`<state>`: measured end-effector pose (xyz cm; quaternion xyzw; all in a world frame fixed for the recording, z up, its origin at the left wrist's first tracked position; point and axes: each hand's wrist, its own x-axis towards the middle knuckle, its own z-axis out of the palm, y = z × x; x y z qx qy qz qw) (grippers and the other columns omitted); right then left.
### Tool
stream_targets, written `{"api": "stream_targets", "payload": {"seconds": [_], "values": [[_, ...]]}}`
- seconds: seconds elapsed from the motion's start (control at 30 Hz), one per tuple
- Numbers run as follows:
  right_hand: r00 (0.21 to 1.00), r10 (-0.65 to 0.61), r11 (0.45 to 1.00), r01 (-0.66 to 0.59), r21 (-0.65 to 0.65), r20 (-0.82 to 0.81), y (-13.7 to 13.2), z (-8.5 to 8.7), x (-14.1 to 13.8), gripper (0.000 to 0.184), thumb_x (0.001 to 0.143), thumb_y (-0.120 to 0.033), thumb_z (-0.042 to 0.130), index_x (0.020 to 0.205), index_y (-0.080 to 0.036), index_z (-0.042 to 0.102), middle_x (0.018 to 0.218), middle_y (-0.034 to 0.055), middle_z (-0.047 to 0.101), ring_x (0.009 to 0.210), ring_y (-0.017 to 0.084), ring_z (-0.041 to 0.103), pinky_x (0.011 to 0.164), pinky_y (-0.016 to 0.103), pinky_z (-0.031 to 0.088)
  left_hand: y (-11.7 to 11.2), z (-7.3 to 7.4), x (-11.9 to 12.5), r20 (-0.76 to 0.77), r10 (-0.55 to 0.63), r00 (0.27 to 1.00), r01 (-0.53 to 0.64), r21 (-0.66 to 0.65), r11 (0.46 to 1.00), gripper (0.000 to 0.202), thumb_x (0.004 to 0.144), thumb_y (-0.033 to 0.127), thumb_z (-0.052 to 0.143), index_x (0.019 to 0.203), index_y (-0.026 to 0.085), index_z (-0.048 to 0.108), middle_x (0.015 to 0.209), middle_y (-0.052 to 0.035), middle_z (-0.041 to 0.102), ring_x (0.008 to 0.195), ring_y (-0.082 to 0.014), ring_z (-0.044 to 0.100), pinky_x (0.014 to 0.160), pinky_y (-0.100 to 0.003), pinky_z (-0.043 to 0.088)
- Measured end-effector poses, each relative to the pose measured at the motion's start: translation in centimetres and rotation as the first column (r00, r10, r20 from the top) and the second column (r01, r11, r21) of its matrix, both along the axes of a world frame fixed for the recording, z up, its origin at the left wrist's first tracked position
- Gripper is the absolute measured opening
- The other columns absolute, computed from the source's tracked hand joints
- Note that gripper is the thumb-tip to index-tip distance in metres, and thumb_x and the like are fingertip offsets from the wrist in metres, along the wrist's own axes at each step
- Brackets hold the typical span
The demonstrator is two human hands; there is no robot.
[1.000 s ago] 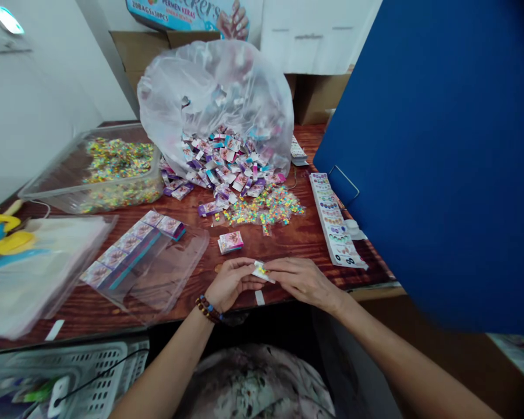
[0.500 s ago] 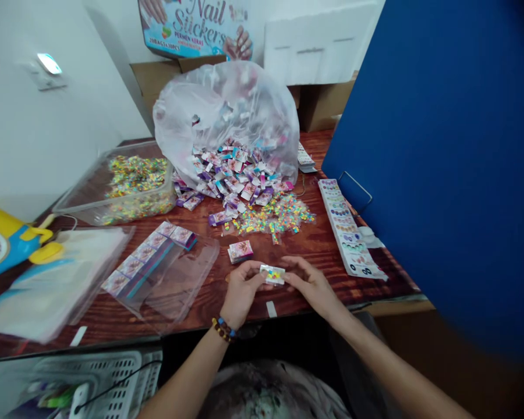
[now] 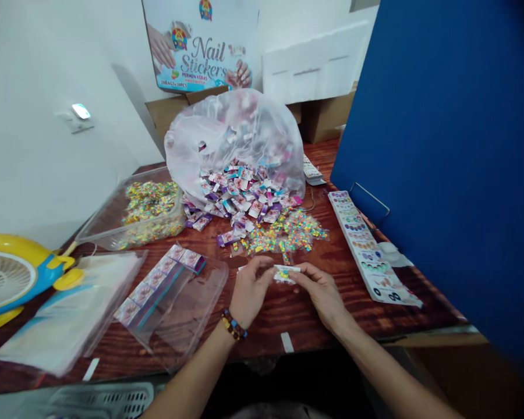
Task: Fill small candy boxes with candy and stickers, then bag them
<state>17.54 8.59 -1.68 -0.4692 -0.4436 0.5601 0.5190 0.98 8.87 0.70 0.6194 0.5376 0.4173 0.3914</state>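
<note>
My left hand and my right hand both pinch a small clear packet of coloured bits just above the wooden table. A beaded bracelet sits on my left wrist. Right behind the packet lies a loose heap of colourful small packets. Beyond that, a big clear plastic bag spills several small purple and pink boxes onto the table. To my left, a clear bag holds a row of the same small boxes.
A clear tub of colourful bits stands at the left. A yellow and blue fan and a stack of clear bags lie further left. A long sticker sheet lies right, beside a blue panel. Cardboard boxes stand behind.
My view has tilted upward, so the table sits lower in the picture. Both hands have turned the small packet from folded to held flat between my fingertips and moved it slightly forward.
</note>
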Motion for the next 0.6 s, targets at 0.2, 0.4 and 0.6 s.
{"api": "stream_targets", "payload": {"seconds": [0.2,0.4,0.6], "values": [[0.983,0.009,0.999,-0.001,-0.041,0.181,0.4,-1.7,2.8,0.032,0.07,-0.05,0.068,0.07,-0.018,0.063,0.059,-0.0006,0.06,0.055,0.014,0.052,0.053,0.024,0.041,10.4,2.2,-4.5,-0.763,0.116,0.636,0.1,0.23,0.968,0.026,0.09,0.018,0.042,0.109,0.013,0.059,0.114,-0.0164,0.06,0.113,-0.0275,0.05,0.096,-0.043,0.04],[0.925,0.064,0.996,-0.084,0.035,0.375,-0.7,-2.9,3.7,0.024,0.078,-0.041,0.059,0.07,-0.019,0.061,0.063,-0.0019,0.057,0.062,0.014,0.052,0.058,0.024,0.039,17.4,2.0,-5.2,-0.923,-0.029,0.384,0.291,0.092,0.952,0.037,0.075,0.005,0.053,0.106,0.023,0.061,0.114,-0.0093,0.063,0.12,-0.032,0.043,0.094,-0.052,0.035],[0.923,0.083,0.992,-0.113,0.059,0.376,-0.8,-3.1,3.7,0.021,0.08,-0.039,0.057,0.072,-0.019,0.061,0.065,-0.0019,0.057,0.063,0.014,0.052,0.059,0.023,0.04,18.3,3.3,-5.0,-0.964,0.003,0.265,0.328,0.094,0.94,0.024,0.075,0.011,0.057,0.096,0.019,0.066,0.107,-0.0138,0.061,0.115,-0.0353,0.045,0.091,-0.053,0.035]]}}
